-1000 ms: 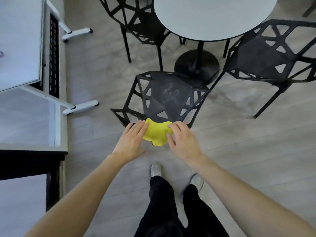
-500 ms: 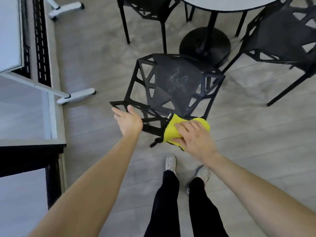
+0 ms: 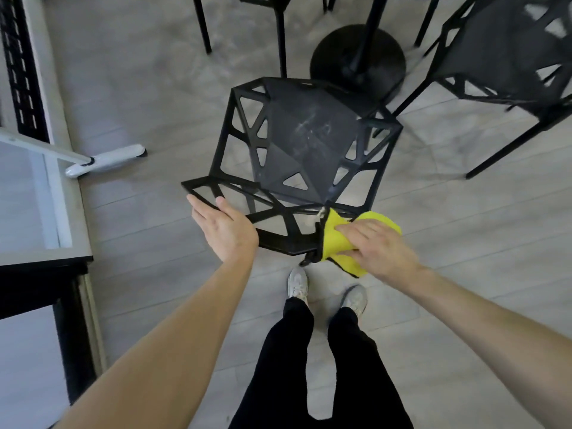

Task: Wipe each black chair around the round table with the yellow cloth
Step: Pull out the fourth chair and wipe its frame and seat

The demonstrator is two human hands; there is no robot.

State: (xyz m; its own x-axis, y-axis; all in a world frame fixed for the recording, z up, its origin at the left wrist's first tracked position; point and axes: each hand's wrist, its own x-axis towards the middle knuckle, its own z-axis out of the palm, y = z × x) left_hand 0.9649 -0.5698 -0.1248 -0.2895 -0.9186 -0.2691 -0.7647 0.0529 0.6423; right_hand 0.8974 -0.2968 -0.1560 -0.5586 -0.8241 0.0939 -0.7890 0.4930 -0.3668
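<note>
Your right hand [image 3: 376,247] presses yellow cloth [image 3: 335,239] on near chair [image 3: 303,156] backrest, 5 o'clock corner | left hand [image 3: 224,229] flat, steadying rail at 7 | seat smudged, likely unwiped | chairs at 12 [image 3: 278,13] and 2 [image 3: 507,57] outstanding.

No legible text

No words, labels, brands or numbers can be read. Only pale scuff marks are seen on the seat of the near black chair [image 3: 306,131], and no characters are formed by them.
</note>
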